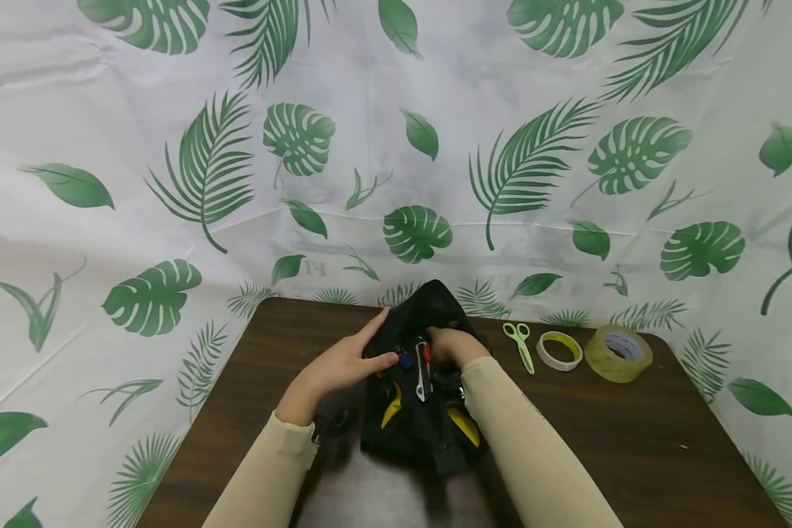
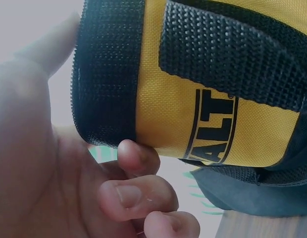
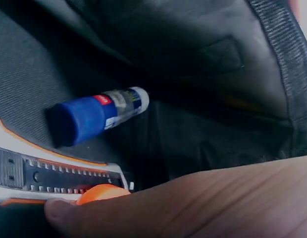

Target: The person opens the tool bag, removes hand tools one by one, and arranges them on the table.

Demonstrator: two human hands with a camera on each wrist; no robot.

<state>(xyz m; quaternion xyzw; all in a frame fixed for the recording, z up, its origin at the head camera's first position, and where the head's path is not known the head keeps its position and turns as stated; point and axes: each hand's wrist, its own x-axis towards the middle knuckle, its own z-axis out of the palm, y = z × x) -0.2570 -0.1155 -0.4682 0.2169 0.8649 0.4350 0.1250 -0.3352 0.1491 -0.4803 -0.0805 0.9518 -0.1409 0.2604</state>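
The bag is at the middle of the table, its mouth parted, holding a knife and, at the knife's 10 o'clock in the head view, a glue stick. The step in hand looks like handling tools inside the bag; whether they are going in or coming out I cannot tell. The left hand, at the bag's 10 o'clock, holds the rim between thumb and fingers. The right hand, at 1 o'clock, reaches inside; its thumb lies beside the knife and an orange piece, but its fingers are hidden, so I cannot tell whether it grips anything. The next move seems to call for a steady rim and care around the knife. The right wrist view shows the glue stick's label; the left, a yellow face lettered "ALT" and a black strap. Only the head view has scissors at the bag's 2 o'clock, then white tape and clear tape toward 3
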